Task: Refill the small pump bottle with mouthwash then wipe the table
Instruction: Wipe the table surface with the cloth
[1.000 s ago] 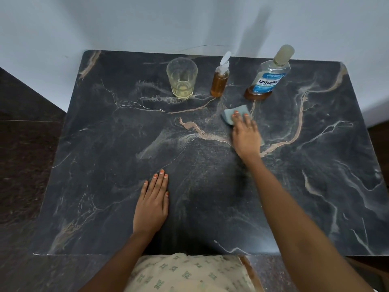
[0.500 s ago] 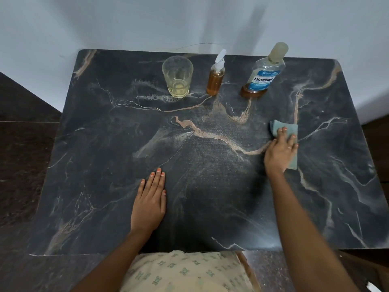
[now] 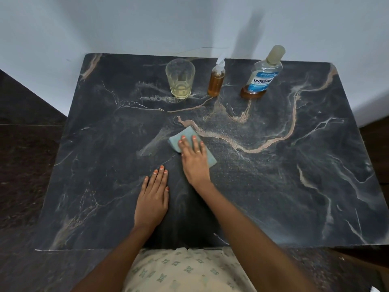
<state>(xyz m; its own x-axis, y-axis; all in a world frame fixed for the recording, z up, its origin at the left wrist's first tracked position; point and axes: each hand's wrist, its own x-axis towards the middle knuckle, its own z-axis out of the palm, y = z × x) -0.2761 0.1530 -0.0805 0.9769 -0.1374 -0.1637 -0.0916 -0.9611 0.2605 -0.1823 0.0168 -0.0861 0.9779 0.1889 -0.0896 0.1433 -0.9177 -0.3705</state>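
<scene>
My right grip (image 3: 194,159) lies flat, fingers straight, pressing the soft, limp cloth (image 3: 179,138) mid-way across the worktop (image 3: 294,197). It likely bunches, so I press its centre; my left grip (image 3: 152,199) rests flat, empty.

- The scene is lit dimly and softly; the wall (image 3: 126,28) behind the table (image 3: 294,207) is rendered a flat blue-grey.
- A tall, diffuse shadow is cast on the wall above the table's far edge, behind the mouthwash bottle (image 3: 263,74).
- A darker patch is seen at the middle of the table's near edge.
- The table's edges are bowed by wide-angle distortion.
- The floor (image 3: 25,165) left of the table is nearly lost in darkness.
- The bottle's label is rendered legibly.
</scene>
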